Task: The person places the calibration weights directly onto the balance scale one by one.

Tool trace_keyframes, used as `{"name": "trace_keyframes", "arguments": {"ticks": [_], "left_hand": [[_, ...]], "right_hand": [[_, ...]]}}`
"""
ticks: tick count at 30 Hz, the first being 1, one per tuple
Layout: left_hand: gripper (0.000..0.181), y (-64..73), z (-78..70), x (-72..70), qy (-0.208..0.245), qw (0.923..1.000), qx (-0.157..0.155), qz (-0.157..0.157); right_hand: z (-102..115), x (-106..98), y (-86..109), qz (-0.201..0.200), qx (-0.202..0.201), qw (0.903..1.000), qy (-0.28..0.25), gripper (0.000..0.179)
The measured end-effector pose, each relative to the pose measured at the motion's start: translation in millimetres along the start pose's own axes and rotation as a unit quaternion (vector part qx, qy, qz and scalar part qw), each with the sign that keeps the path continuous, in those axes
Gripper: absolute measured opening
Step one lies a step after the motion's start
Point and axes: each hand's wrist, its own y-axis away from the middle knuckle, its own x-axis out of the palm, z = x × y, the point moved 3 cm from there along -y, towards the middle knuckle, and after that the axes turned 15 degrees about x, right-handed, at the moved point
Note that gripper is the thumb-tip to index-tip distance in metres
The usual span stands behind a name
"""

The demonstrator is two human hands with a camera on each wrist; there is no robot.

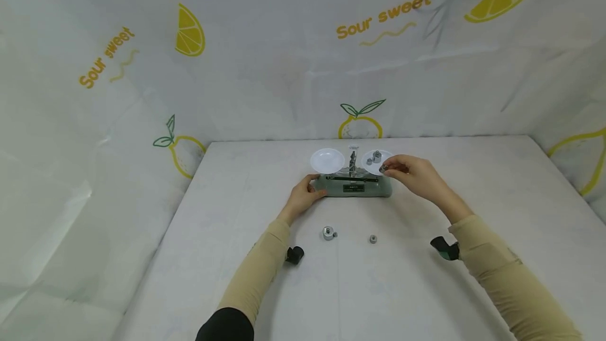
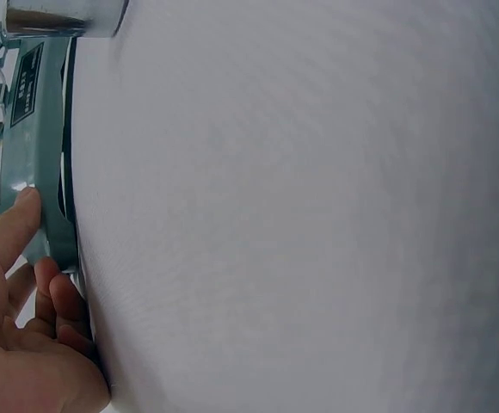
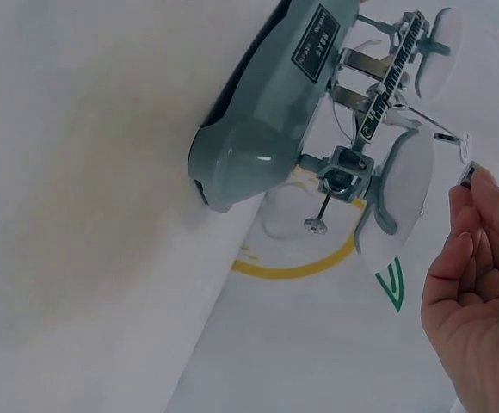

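A green balance scale (image 1: 374, 189) with two white pans stands toward the back of the table. My left hand (image 1: 301, 197) grips the left end of its base, the thumb (image 2: 24, 222) on the front face and the fingers curled by the end. Between thumb and fingertips, my right hand (image 1: 418, 175) pinches a small metal weight (image 3: 467, 177) over the edge of the right pan (image 1: 386, 156). On that pan sit a larger metal weight (image 1: 376, 156) and a smaller weight (image 1: 369, 161). The left pan (image 1: 327, 161) holds nothing.
In front of the scale, a large cylindrical weight (image 1: 327, 233) stands on the white table (image 1: 236, 193) beside a tiny weight (image 1: 335, 234). Another small weight (image 1: 373, 239) lies to their right. Behind the table hangs a white lemon-print sheet (image 1: 274, 67).
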Motion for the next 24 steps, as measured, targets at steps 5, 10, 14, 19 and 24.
{"name": "trace_keyframes", "arguments": {"ticks": [5, 10, 14, 19, 24], "left_hand": [[0.055, -0.1, 0.9, 1.3, -0.002, 1.0000, 0.002, 0.001], [0.054, -0.5, 0.4, 1.1, -0.001, 1.0000, 0.002, -0.002], [0.055, -0.2, 0.7, 1.2, -0.003, 1.0000, 0.002, -0.001], [0.055, 0.6, -0.2, 0.7, -0.002, 1.0000, 0.002, -0.001], [0.054, 0.5, -1.7, 0.3, -0.006, 1.0000, 0.003, -0.002]], "right_hand": [[-1, 5, -9.6, -0.025, 0.015, 0.9996, 0.004, 0.022], [2, 9, -16.4, -0.032, 0.042, 0.9986, 0.010, 0.024], [3, 12, -19.8, -0.029, 0.065, 0.9973, 0.016, 0.025], [2, 14, -23.0, -0.030, 0.078, 0.9963, 0.018, 0.026], [0, 15, -25.9, -0.023, 0.090, 0.9955, 0.016, 0.027]]}}
